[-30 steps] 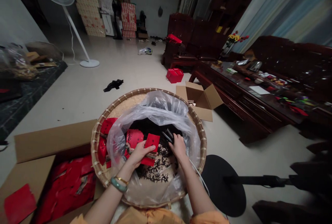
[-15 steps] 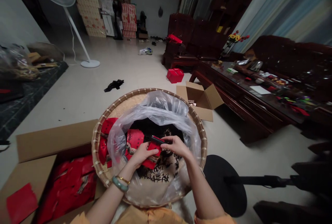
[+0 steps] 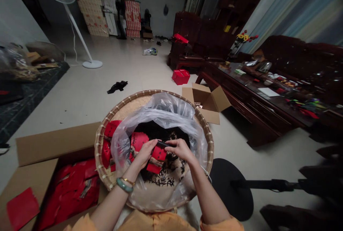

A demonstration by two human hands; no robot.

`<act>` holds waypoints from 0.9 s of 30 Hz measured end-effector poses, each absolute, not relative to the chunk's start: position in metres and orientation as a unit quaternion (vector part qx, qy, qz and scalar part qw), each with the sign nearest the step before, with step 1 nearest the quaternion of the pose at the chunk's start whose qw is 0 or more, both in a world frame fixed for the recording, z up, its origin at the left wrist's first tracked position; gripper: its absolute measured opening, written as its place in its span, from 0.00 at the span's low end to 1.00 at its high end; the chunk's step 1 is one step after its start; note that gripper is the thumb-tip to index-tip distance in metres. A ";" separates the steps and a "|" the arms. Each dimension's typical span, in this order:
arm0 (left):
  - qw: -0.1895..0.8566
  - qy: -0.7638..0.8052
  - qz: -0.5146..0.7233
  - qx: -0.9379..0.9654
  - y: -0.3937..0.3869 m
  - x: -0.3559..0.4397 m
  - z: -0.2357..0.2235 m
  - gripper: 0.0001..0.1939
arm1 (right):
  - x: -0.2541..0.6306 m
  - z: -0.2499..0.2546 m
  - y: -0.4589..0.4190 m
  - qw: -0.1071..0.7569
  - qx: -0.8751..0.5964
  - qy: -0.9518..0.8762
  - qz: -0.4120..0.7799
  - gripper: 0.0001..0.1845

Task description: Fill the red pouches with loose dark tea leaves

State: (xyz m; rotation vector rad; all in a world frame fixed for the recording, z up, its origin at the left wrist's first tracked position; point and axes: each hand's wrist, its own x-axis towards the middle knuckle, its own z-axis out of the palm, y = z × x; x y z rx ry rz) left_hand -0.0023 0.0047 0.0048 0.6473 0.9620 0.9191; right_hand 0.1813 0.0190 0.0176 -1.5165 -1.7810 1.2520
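Inside a round woven bamboo tray [image 3: 100, 159], a clear plastic bag [image 3: 160, 111] lies open around dark loose tea leaves [image 3: 167, 181]. My left hand [image 3: 144, 153] grips a red paper packet [image 3: 158, 157]. My right hand [image 3: 182, 149] pinches a slim black sachet [image 3: 163, 144], whose far end meets the packet's top edge. The fingers hide part of both items. More red packets [image 3: 138, 141] lie beside my left hand, against the bag.
An open cardboard box [image 3: 53, 141] full of red packets stands at lower left. To the right are a round black stool seat [image 3: 232, 188] and a small carton [image 3: 206, 104]. Beyond are a dark wooden table [image 3: 254, 95], a red box [image 3: 180, 76] and a standing fan [image 3: 64, 9].
My right hand has moved left from the tea pile, bringing the black sachet to the red packet's top edge. My left hand still holds the packet.
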 end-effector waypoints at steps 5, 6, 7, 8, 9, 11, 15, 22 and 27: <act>0.720 0.450 0.429 0.309 0.007 -0.004 0.004 0.24 | 0.180 0.012 0.019 0.243 -0.551 -0.658 0.452 0.17; 0.717 0.452 0.431 0.309 0.007 -0.004 0.003 0.24 | 0.179 0.012 0.019 0.243 -0.551 -0.658 0.452 0.17; 0.715 0.453 0.433 0.309 0.007 -0.005 0.002 0.24 | 0.179 0.011 0.019 0.243 -0.550 -0.659 0.452 0.17; 0.713 0.454 0.435 0.309 0.006 -0.005 0.002 0.23 | 0.179 0.011 0.018 0.244 -0.549 -0.660 0.452 0.17; 0.712 0.455 0.437 0.308 0.006 -0.005 0.001 0.23 | 0.178 0.012 0.018 0.245 -0.547 -0.660 0.453 0.17; 0.708 0.458 0.441 0.308 0.006 -0.005 0.001 0.23 | 0.177 0.012 0.017 0.246 -0.543 -0.661 0.455 0.16; 0.704 0.470 0.440 0.301 0.006 -0.007 -0.001 0.23 | 0.176 0.013 0.017 0.244 -0.547 -0.658 0.456 0.16; 0.708 0.464 0.438 0.303 0.006 -0.008 -0.003 0.22 | 0.177 0.011 0.017 0.244 -0.552 -0.654 0.455 0.18; 0.710 0.459 0.439 0.305 0.006 -0.008 -0.003 0.22 | 0.176 0.010 0.017 0.244 -0.554 -0.651 0.457 0.18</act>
